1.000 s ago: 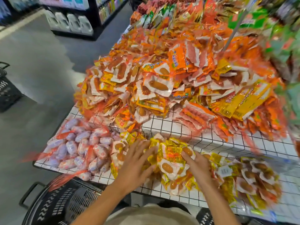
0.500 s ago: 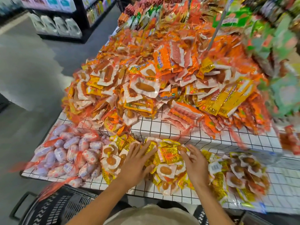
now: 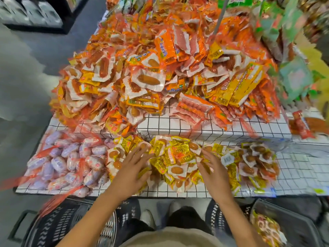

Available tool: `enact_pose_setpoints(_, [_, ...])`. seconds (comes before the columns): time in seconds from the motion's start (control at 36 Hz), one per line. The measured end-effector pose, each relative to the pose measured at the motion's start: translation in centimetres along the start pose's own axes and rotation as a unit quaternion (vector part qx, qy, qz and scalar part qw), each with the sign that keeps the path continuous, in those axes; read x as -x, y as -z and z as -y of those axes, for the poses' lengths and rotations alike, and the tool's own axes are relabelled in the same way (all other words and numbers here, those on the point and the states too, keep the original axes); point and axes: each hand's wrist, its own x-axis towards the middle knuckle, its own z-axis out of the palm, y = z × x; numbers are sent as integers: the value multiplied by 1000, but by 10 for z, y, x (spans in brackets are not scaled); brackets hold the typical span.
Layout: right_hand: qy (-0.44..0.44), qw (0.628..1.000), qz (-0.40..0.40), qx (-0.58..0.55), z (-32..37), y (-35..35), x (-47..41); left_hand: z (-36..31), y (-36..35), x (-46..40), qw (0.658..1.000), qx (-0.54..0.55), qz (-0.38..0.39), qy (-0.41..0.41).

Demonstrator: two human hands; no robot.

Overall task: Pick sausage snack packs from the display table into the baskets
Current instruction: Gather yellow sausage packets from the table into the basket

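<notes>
Hands, left (image 3: 130, 168) and right (image 3: 212, 169), fingers straight, have closed around the yellow foil sausage snack packs (image 3: 175, 157) on the white gridded counter (image 3: 204, 129); nothing gripped; scooping is imminent.

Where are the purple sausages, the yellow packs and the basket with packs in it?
purple sausages (image 3: 58, 163), head view, middle of the pile
yellow packs (image 3: 175, 155), head view, top pack between the hands
basket (image 3: 293, 221), head view, bare inner wall
</notes>
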Motion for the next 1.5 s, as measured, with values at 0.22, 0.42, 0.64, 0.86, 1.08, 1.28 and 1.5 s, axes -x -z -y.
enact_pose_setpoints(0.22, [-3,1000,17,12,-12,-6,51,-10,0,43,997,64,-33,4])
enact_pose_setpoints(0.42, [5,996,89,5,-24,-1,83,-42,-4,77,993,77,-85,26])
enact_pose_setpoints(0.64, [-45,986,158,-9,-69,40,130,-92,-62,102,991,71,-8,109])
enact_pose_setpoints(0.86, [-122,986,97,-64,-166,127,210,-193,-170,79,970,49,217,95])
enact_pose_setpoints(1.08, [-252,952,-41,-170,-265,226,323,-309,-284,51,942,22,334,-26])
enact_pose_setpoints(1.28, [-354,915,-155,-115,-312,290,423,-385,-336,25,921,-21,374,-109])
enact_pose_setpoints(1.5, [-442,875,-187,-64,-335,321,468,-431,-381,-17,895,-52,422,-136])
